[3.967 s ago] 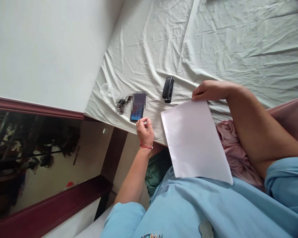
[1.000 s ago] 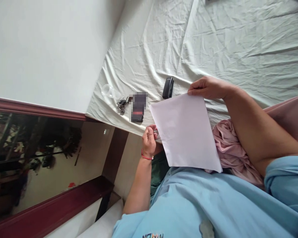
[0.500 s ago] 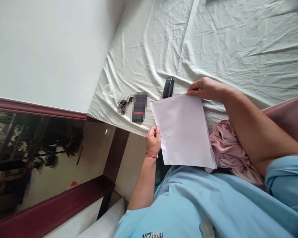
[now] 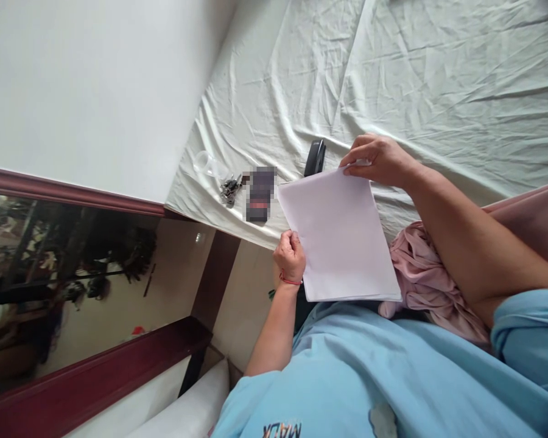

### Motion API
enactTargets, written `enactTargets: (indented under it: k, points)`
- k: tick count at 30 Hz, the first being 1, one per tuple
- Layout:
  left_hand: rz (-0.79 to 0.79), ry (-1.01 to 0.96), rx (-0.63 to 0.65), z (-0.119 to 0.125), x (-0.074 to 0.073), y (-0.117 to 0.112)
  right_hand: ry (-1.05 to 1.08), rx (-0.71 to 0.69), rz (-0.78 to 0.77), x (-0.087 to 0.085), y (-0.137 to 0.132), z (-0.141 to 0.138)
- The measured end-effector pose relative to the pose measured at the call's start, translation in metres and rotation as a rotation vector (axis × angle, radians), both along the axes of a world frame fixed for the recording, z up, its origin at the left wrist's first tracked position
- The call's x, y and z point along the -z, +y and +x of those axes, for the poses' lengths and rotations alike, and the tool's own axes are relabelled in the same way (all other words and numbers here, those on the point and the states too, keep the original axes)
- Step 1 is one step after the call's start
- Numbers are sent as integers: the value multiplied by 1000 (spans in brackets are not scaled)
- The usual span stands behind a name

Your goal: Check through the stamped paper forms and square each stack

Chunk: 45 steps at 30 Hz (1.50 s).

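A stack of white paper sheets (image 4: 344, 240) lies in front of my body, tilted slightly, between both hands. My left hand (image 4: 291, 252), with a red string bracelet at the wrist, grips the stack's left edge with curled fingers. At the far right corner, my right hand (image 4: 377, 159) pinches the paper, and a bit of the corner is bent up under the fingers. Just beyond the far edge of the paper is a black stapler (image 4: 315, 157) on the sheet. How many sheets there are cannot be made out.
On the pale green bedsheet (image 4: 420, 85) lie a blurred-out dark packet (image 4: 260, 194), a pile of black binder clips (image 4: 231, 190) and a clear plastic cup (image 4: 205, 163). Pink cloth (image 4: 415, 258) bunches right of the paper. A dark red wooden frame (image 4: 95, 368) stands at the left.
My right fingers have shifted at the far corner, which is now bent up. The sheets along the near right edge look more even. My left hand keeps its hold.
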<state>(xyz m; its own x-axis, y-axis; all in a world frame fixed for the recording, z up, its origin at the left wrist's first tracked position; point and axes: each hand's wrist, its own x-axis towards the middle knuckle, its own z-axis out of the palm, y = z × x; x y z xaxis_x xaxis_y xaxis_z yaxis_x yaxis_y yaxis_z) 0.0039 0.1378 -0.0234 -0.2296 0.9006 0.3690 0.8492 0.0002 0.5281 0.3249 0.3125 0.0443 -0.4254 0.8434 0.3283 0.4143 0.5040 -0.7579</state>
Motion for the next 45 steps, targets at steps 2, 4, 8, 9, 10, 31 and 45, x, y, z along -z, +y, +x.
enactTargets:
  k: [2,4,8,9,10,31,45]
  points:
    - [20,-4,0,0,1,0,13,-6,-2,-1,-1,0]
    - [32,-7,1,0,3,1,34,-7,-13,-2,-2,0]
    - [29,-29,-7,1,3,1,108,-73,-89,-9,-4,4]
    - [20,-42,-9,1,2,1,118,-120,-126,-12,-5,6]
    - [6,-57,-12,1,1,0,121,-179,-167,-15,-6,8]
    - [-122,-139,-2,6,-12,-3,125,-705,-604,-32,-15,8]
    - [-67,-296,267,-12,-14,-7,136,-1008,-655,-54,-21,2]
